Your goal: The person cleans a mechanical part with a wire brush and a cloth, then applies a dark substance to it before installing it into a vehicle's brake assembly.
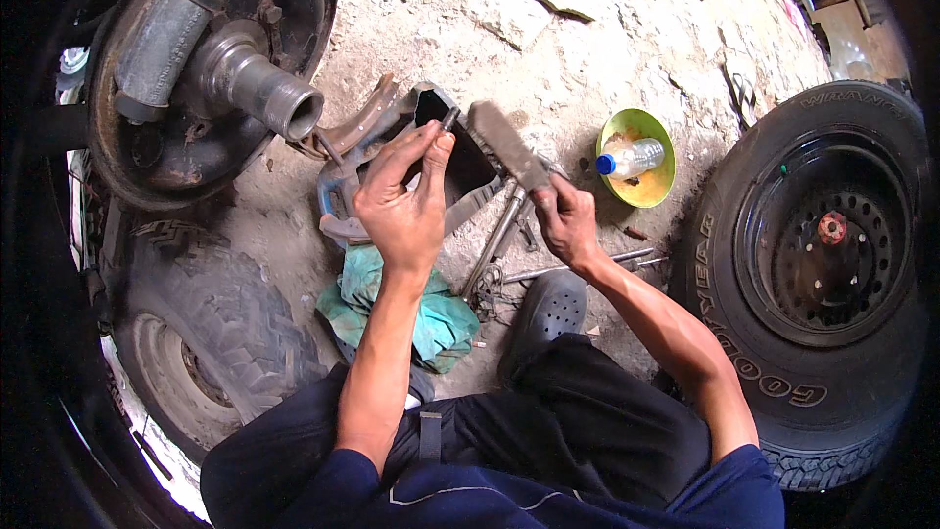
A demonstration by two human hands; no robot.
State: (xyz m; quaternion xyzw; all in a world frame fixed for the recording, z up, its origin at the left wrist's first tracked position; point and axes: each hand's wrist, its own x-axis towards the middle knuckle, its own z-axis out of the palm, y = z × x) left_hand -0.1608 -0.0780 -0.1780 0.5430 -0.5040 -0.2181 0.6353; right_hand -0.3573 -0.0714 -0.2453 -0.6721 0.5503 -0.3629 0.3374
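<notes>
My left hand (401, 217) pinches a small dark metal part (449, 119), perhaps gripped low to leave its upper end free. My right hand (566, 223) is closed around the narrow end of a brush-like tool (505, 144), probably for control; the part is just beside it, before the open black container (430, 98).

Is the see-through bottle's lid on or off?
On: a blue cap covers the mouth of the clear plastic bottle lying in the round lime-green bowl.

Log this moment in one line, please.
left hand: holds small dark part | right hand: holds brush-like tool | nearby: teal cloth, green bowl with bottle
</notes>
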